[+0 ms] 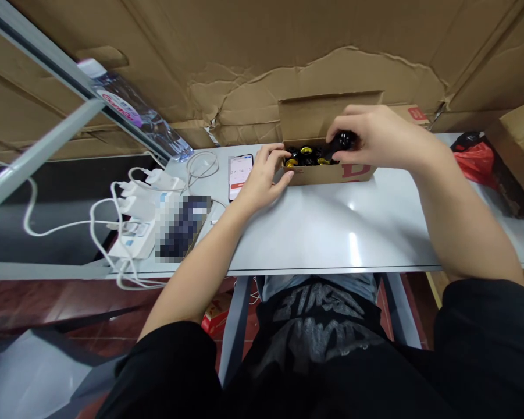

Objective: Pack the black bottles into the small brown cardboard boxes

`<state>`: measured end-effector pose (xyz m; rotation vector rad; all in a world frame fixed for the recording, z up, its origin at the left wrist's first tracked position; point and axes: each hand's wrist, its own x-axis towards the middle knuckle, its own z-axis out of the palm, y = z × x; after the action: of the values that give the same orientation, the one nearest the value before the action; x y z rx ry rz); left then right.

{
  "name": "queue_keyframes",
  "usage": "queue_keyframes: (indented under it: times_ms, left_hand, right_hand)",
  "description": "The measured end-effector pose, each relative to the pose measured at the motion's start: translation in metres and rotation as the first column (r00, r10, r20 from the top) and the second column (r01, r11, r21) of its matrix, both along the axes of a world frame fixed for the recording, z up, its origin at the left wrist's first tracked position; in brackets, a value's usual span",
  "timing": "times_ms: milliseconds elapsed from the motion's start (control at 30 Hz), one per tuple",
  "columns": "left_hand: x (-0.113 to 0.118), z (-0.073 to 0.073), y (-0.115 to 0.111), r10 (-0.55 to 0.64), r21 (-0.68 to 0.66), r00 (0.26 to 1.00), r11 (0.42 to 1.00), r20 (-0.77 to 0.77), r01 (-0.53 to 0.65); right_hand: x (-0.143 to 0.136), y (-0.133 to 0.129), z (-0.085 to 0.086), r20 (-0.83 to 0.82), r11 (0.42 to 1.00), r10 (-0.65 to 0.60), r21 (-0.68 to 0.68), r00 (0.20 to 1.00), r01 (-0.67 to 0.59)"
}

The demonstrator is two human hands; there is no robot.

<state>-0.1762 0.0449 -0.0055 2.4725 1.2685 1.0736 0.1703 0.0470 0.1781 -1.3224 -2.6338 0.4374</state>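
An open cardboard box (318, 176) with red print stands at the back of the white table, its lid flap raised behind it. Inside it are several dark items, some with yellow round tops (306, 150). My left hand (266, 177) rests at the box's left end, fingers apart, the fingertips touching its edge. Over the right part of the box, my right hand (360, 137) grips a shiny black item (345, 139) between thumb and fingers. The lower end of that item is partly hidden among the others.
A phone (239, 174) lies left of my left hand. Farther left are a power strip (133, 238) with white cables, a blurred-out object (183, 227) and a leaning water bottle (135, 110). Red plastic (477, 163) and another carton (521, 151) are at the right.
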Motion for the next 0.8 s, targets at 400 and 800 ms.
queue_keyframes:
  times_ms: [400,800]
  left_hand:
    - [-0.003,-0.012,0.009,0.066,0.049,0.988,0.996,0.138,-0.074]
    - [-0.011,-0.032,0.022,0.149,-0.026,0.931,0.989,0.333,-0.149]
  right_hand:
    - [0.012,0.013,-0.003,-0.098,0.996,0.007,0.089,0.995,0.002]
    - [0.012,0.014,-0.007,-0.178,0.998,0.027,0.055,0.984,-0.018]
